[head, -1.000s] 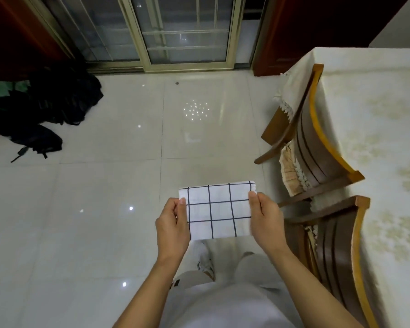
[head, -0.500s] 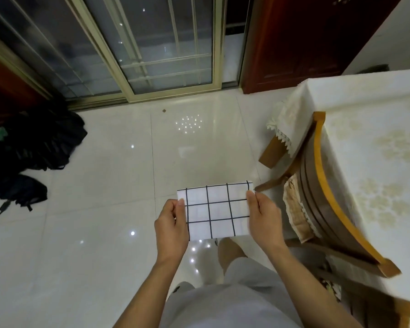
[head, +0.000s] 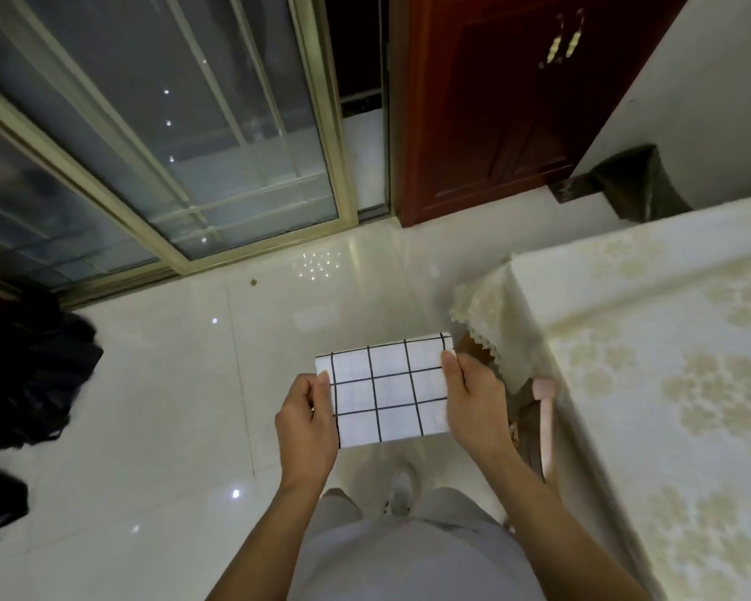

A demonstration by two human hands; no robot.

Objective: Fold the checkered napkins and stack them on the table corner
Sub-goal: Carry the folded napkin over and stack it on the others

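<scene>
A folded white napkin with a black grid [head: 386, 392] is held flat in the air in front of my body, above the tiled floor. My left hand [head: 306, 420] grips its left edge with the thumb on top. Its right edge is pinched by my right hand [head: 473, 396], thumb on top as well. The table with a cream flowered cloth [head: 651, 383] stands to the right; its near corner [head: 512, 264] lies just beyond and right of the napkin.
A chair back [head: 543, 422] is tucked against the table's left side, close to my right hand. Sliding glass doors [head: 183, 158] and a red wooden door [head: 495, 106] stand ahead. Dark bags [head: 31, 375] lie on the floor at left. A black bin [head: 642, 184] sits behind the table.
The view has moved forward along the table toward its far corner; the chairs have slid back out of view. Both hands keep the same hold on the folded napkin.
</scene>
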